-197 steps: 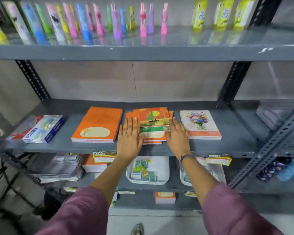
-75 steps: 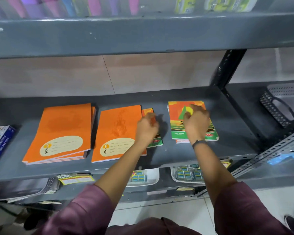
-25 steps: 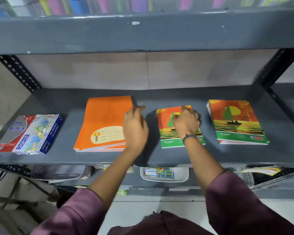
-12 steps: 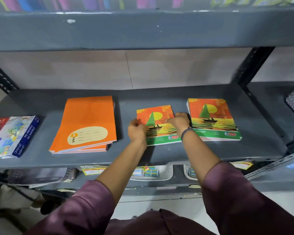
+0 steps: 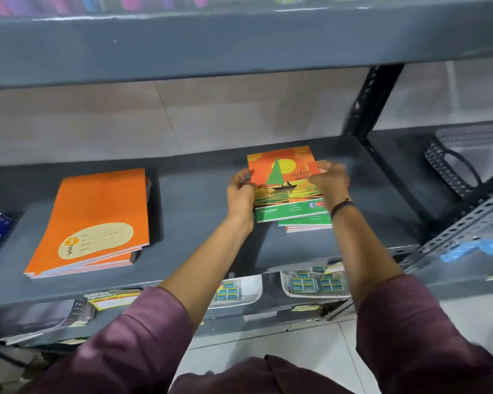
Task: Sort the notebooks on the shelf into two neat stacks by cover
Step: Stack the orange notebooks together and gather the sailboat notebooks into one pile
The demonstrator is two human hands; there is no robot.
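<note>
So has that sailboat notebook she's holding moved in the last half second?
Yes. The sailboat notebook, held by the left hand and right hand, went right: it lay beside the sailboat stack and now overlaps it.

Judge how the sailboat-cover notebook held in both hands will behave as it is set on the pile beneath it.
The sailboat notebook looks thin and soft-covered, so it probably flexes; the left hand and right hand grip opposite edges. It seems light. Its cover looks glossy, so it may slide on the sailboat stack, which already sits offset.
</note>
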